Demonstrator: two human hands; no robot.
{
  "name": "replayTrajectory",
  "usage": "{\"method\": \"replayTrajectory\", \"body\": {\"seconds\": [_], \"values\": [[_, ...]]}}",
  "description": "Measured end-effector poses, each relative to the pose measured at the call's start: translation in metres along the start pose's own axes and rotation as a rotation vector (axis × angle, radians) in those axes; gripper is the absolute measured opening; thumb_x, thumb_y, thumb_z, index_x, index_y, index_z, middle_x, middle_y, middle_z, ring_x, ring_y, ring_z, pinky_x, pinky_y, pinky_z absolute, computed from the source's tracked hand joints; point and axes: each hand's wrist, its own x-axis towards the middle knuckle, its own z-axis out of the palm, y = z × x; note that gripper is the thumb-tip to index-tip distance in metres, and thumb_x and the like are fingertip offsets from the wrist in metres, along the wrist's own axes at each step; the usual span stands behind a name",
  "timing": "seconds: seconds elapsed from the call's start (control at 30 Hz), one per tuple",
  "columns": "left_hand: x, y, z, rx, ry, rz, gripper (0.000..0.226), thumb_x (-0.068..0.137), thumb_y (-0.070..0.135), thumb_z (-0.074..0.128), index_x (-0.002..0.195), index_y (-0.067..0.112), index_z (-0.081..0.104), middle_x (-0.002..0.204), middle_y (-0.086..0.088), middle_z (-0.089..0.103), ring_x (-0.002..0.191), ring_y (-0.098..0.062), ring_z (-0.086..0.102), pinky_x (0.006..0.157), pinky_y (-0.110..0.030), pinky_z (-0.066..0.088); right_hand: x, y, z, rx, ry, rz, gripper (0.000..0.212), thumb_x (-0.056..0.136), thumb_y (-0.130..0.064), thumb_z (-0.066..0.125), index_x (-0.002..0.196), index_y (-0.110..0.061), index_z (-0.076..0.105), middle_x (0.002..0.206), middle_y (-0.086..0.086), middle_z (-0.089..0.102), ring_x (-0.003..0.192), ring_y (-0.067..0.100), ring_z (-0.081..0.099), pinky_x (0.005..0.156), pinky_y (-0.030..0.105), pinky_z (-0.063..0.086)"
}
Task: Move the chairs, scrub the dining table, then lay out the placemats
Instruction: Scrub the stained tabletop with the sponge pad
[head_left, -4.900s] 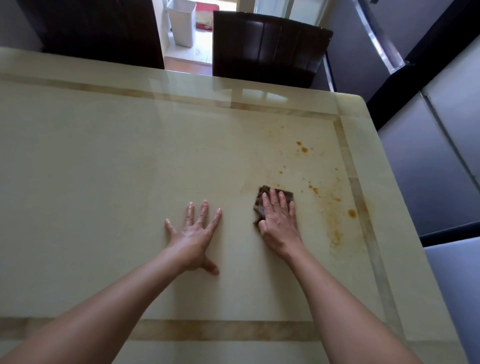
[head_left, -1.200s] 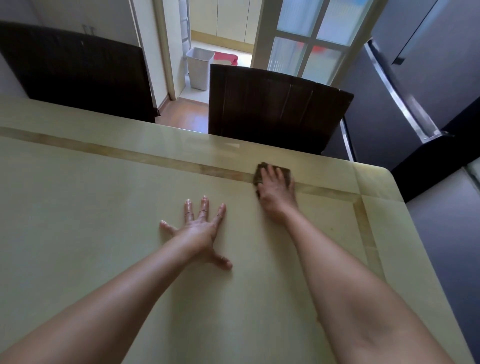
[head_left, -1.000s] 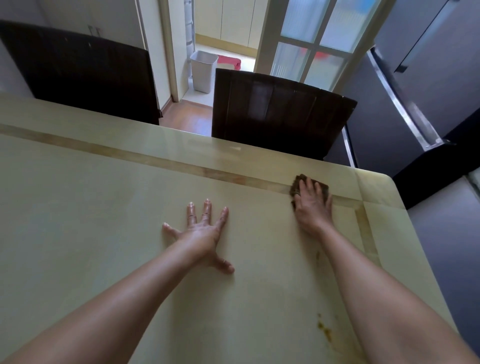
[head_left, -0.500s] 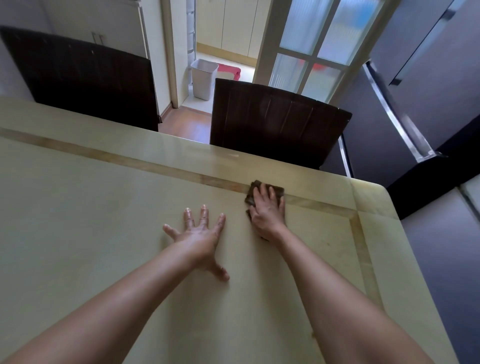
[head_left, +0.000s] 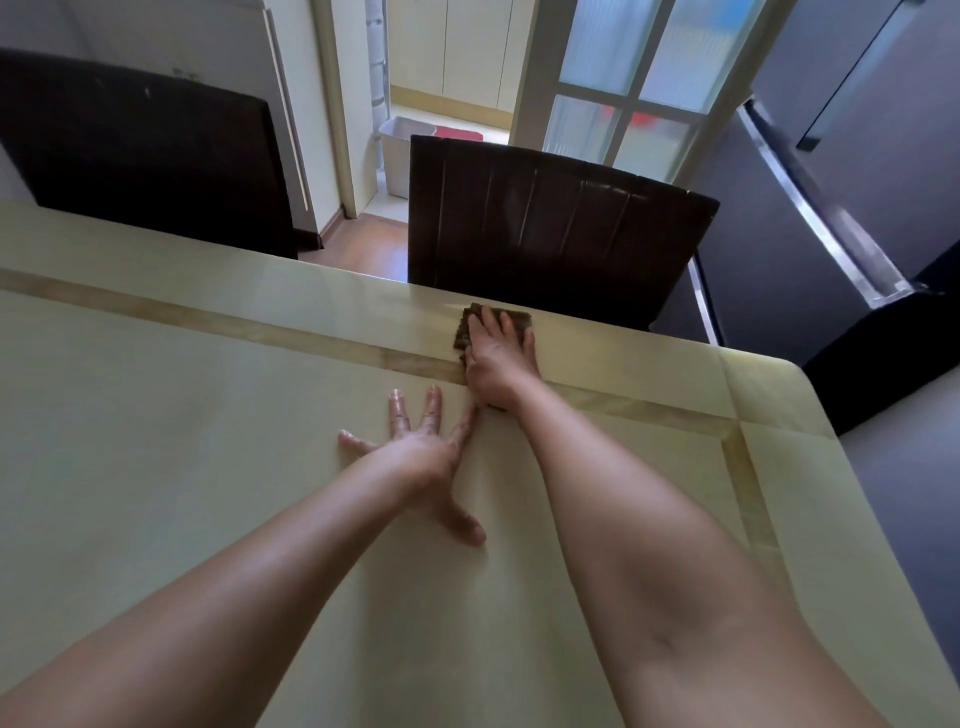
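Fingers of right hand straight atop dark brown square scouring pad, one o'clock from splayed, flat left hand.

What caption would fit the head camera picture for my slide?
Right hand presses a dark pad at the far edge of the table; left hand lies flat nearby.
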Motion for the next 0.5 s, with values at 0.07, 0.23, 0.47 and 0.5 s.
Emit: {"method": "replayTrajectory", "body": {"seconds": [0.07, 0.23, 0.47, 0.5], "values": [[0.001, -0.002, 0.001, -0.002, 0.003, 0.001, 0.13, 0.06, 0.064, 0.074, 0.14, 0.044, -0.027, 0.147, 0.001, -0.043, 0.136, -0.037, -0.034, 0.098, -0.079, 0.005, 0.006, 0.001, -0.004, 0.009, 0.007, 0.006, 0.058, 0.099, -0.017, 0.028, 0.153, -0.017, 0.004, 0.16, 0.0, -0.008, 0.147, 0.019, -0.011, 0.117, 0.042, -0.014], [0.003, -0.004, 0.001, -0.036, 0.001, 0.003, 0.13, 0.058, 0.063, 0.075, 0.139, 0.047, -0.025, 0.147, 0.003, -0.042, 0.135, -0.035, -0.035, 0.098, -0.078, 0.002, 0.003, 0.035, -0.017, 0.012, 0.029, 0.076, 0.059, 0.099, -0.018, 0.029, 0.153, -0.017, 0.003, 0.16, 0.001, -0.009, 0.147, 0.02, -0.012, 0.118, 0.043, -0.011], [0.003, -0.005, 0.001, -0.039, 0.004, 0.002, 0.131, 0.057, 0.064, 0.075, 0.139, 0.048, -0.024, 0.147, 0.004, -0.041, 0.136, -0.034, -0.035, 0.097, -0.078, 0.004, -0.034, 0.138, -0.043, 0.002, 0.058, 0.264, 0.055, 0.102, -0.025, 0.024, 0.152, -0.019, 0.004, 0.16, -0.001, -0.007, 0.147, 0.019, -0.008, 0.118, 0.044, -0.008], [0.003, -0.005, 0.002, -0.038, 0.007, 0.003, 0.13, 0.057, 0.064, 0.075, 0.14, 0.047, -0.024, 0.148, 0.004, -0.041, 0.136, -0.034, -0.034, 0.097, -0.078, 0.005, -0.041, 0.152, -0.046, -0.011, 0.069, 0.298, 0.054, 0.102, -0.026, 0.024, 0.152, -0.019, 0.005, 0.16, -0.001, -0.006, 0.147, 0.019, -0.007, 0.118, 0.045, -0.007]]}}
